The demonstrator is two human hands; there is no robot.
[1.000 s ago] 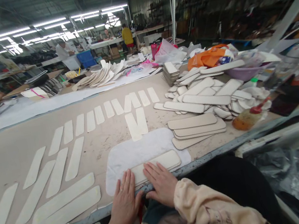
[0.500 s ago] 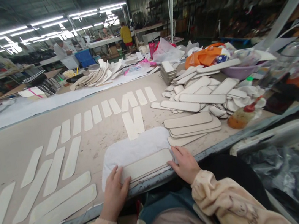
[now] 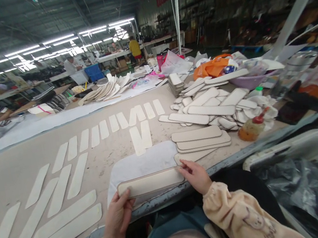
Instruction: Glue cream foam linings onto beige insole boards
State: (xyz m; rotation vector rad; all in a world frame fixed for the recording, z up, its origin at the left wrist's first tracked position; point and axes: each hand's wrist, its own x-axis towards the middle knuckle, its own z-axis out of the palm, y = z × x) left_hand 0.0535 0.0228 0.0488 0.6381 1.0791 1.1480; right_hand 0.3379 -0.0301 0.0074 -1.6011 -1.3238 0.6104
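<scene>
Counting up: two bare hands, one long pale strip (image 3: pixel 153 182) between them, one white sheet (image 3: pixel 144 159) under that, two pale strips in a V (image 3: pixel 137 141) just past the sheet, and one bottle (image 3: pixel 249 131) off to the right. The heap (image 3: pixel 206 106) is too jumbled to count, sorry.

Left hand (image 3: pixel 120 212) is pinching the strip's left end, thumb on top; right hand (image 3: pixel 196 175) has its right end between thumb and fingers. So it's right between the two, near the counter's (image 3: pixel 100 156) front edge. Dark-edged strips (image 3: pixel 195 134) crowd the right hand; there's bare counter left of the V.
</scene>
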